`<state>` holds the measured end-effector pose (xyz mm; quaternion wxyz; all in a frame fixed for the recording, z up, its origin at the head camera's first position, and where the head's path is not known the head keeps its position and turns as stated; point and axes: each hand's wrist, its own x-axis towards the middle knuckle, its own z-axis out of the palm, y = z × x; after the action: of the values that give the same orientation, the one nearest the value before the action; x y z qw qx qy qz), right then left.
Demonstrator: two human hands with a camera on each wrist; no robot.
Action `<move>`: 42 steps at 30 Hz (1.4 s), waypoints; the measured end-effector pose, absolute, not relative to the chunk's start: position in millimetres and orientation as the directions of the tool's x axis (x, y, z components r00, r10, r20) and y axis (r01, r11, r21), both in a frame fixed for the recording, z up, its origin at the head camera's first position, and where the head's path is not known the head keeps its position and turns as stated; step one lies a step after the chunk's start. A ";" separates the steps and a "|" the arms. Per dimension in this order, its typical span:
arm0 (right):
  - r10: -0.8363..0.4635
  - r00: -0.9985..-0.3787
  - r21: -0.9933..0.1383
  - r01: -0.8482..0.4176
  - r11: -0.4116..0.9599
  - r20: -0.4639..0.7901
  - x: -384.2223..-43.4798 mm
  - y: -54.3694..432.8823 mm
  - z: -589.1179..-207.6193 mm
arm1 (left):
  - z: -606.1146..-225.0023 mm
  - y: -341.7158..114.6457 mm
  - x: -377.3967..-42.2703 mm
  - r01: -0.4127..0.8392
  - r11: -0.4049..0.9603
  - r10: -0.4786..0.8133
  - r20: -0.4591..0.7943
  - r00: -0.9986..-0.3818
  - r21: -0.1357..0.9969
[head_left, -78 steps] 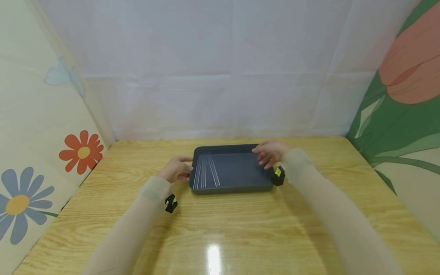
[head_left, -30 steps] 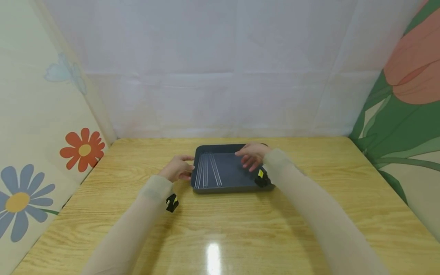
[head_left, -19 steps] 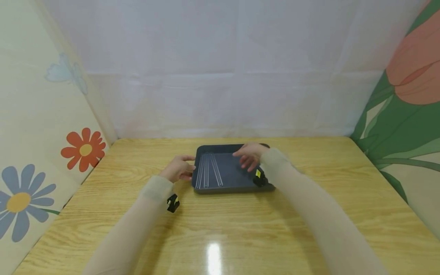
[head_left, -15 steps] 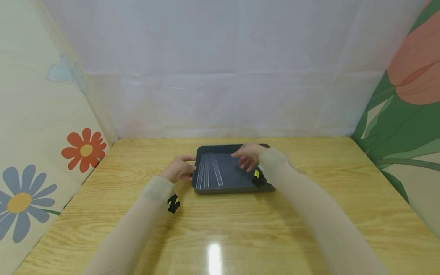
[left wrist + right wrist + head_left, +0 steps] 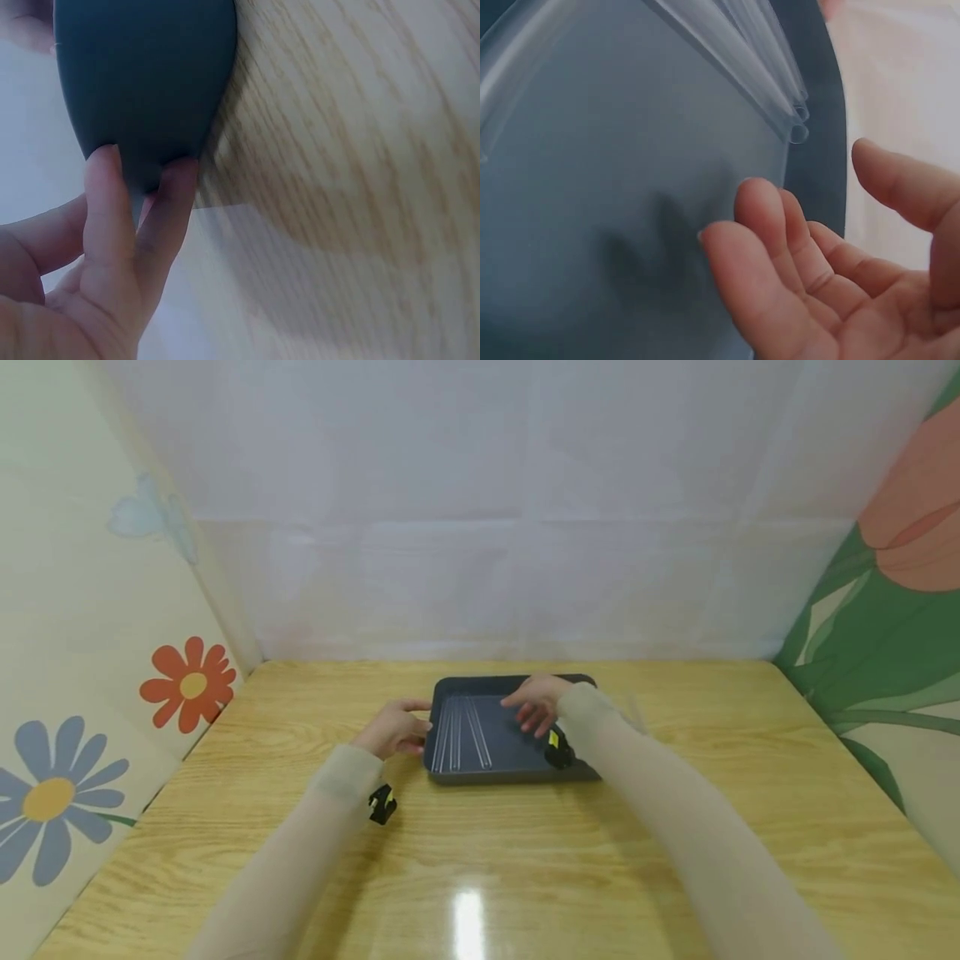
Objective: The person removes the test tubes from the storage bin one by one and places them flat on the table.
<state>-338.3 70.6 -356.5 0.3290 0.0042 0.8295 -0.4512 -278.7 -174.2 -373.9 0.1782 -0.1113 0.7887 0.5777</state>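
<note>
A dark grey rectangular tray (image 5: 517, 776) stands on the table. Several thin clear tubes (image 5: 478, 739) lie along its left part, their hollow ends (image 5: 799, 133) showing in the right wrist view. At the tray's left side is my left hand (image 5: 393, 728); in the left wrist view its extended fingertips touch the outer wall (image 5: 146, 82). My right hand (image 5: 538, 703) hovers above the tray, right of the tubes, holding nothing. Its thumb and fingers are apart and relaxed in the right wrist view. The right sleeve hides part of the tray's right end.
The wooden table (image 5: 480, 852) reaches back to a white cloth backdrop (image 5: 517, 568). Flower-printed panels stand left (image 5: 82, 610) and right (image 5: 900, 635). A faint clear streak (image 5: 635, 714) shows behind the right sleeve; I cannot tell what it is.
Over the span, my right hand has moved left from the tray's right rim to above its middle. The left hand stays at the left wall; the tubes keep their places.
</note>
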 end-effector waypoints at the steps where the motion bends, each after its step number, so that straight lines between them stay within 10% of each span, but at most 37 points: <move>1: -0.291 -0.782 -0.743 0.301 0.597 -0.551 -338.6 68.9 -356.7 | -373.6 -174.0 -278.9 -0.381 0.308 0.029 -0.409 -0.912 0.872; 42: -0.292 -0.759 -0.659 0.228 0.717 -0.581 -358.1 10.9 -378.8 | -376.8 -176.4 -280.6 -0.382 0.271 0.039 -0.406 -0.913 0.884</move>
<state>-358.1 10.9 -378.8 0.3463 -0.0187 0.8594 -0.3756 -280.6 -176.4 -376.8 0.1773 -0.1100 0.7773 0.5936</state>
